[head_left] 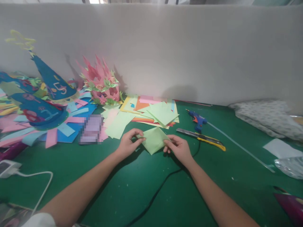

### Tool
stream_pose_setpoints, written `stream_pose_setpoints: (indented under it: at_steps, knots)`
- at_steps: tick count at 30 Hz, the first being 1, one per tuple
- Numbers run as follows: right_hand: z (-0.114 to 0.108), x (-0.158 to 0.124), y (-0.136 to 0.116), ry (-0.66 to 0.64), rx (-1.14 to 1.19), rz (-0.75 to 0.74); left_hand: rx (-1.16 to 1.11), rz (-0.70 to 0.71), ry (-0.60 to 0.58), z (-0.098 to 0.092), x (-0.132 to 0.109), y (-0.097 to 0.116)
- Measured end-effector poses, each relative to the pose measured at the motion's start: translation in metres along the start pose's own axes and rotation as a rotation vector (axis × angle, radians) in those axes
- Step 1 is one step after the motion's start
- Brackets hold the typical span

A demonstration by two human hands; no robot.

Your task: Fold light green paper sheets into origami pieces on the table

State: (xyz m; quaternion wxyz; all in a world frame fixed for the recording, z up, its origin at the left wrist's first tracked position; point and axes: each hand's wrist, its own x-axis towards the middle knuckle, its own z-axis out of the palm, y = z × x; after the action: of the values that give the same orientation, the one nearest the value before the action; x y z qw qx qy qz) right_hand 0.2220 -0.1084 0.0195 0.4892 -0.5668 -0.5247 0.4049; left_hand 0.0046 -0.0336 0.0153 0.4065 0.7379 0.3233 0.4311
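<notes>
A folded light green paper square (154, 139) lies on the green table (123, 186) between my hands. My left hand (129, 143) pinches its left corner with thumb and fingers closed. My right hand (179, 148) grips its right edge, fingers curled on the paper. Just behind it lies a stack of colored paper sheets (151, 112), green ones on top.
A blue glue gun (197, 120) and a yellow utility knife (201, 137) lie to the right, with a black cord (156, 192) running toward me. Blue paper cone hats (50, 82) and a pink paper flower (101, 83) stand at the left. A white charger (8, 167) sits at the near left.
</notes>
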Motion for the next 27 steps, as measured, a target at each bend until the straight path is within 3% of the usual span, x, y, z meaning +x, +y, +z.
stream_pose_setpoints:
  at_steps: [3, 7, 11, 16, 21, 27]
  knots:
    - [-0.002, -0.003, 0.000, 0.055, -0.084, -0.193, 0.101, 0.222, 0.048, -0.003, -0.002, 0.005]
    - [-0.003, -0.004, 0.001, 0.046, -0.232, -0.368, 0.402, 0.462, -0.101, -0.010, 0.000, 0.005]
    - [0.000, 0.000, 0.006, -0.025, -0.357, -0.415, 0.578, 0.440, -0.290, -0.011, 0.003, 0.001]
    - [0.000, 0.005, 0.013, -0.136, -0.507, -0.434, 0.516, 0.343, -0.494, -0.014, 0.003, 0.005]
    - [0.001, 0.007, 0.010, -0.057, -0.578, -0.393, 0.519, 0.263, -0.499, -0.012, 0.003, 0.009]
    - [0.006, 0.006, 0.008, -0.141, -0.668, -0.464, 0.719, 0.241, -0.519, 0.003, 0.001, 0.002]
